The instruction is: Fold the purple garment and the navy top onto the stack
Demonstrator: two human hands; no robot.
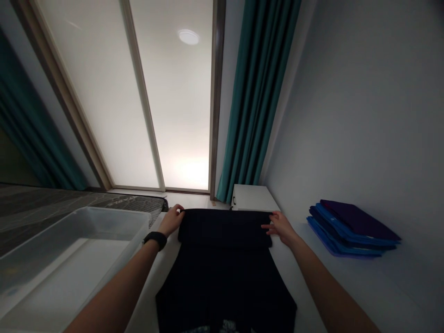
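Note:
A dark, nearly black garment (pixel 227 277) lies spread on a white table, with its far end folded over into a flat band. Part of a pale print shows at the near edge of the frame; the rest is cut off, so I cannot tell the garment's exact kind. My left hand (pixel 171 221) pinches the far left corner of the folded band. At the far right corner, my right hand (pixel 280 227) grips the cloth at its edge, some fingers stretched out along it. A black watch or band (pixel 156 240) circles my left wrist.
On the right of the table (pixel 347 291), against the wall, sits a stack of folded blue and purple cloths (pixel 352 229). A translucent plastic bin (pixel 114 215) stands at left. Beyond the table are a small white cabinet (pixel 255 196), teal curtains (pixel 262 92) and frosted sliding doors (pixel 173 101).

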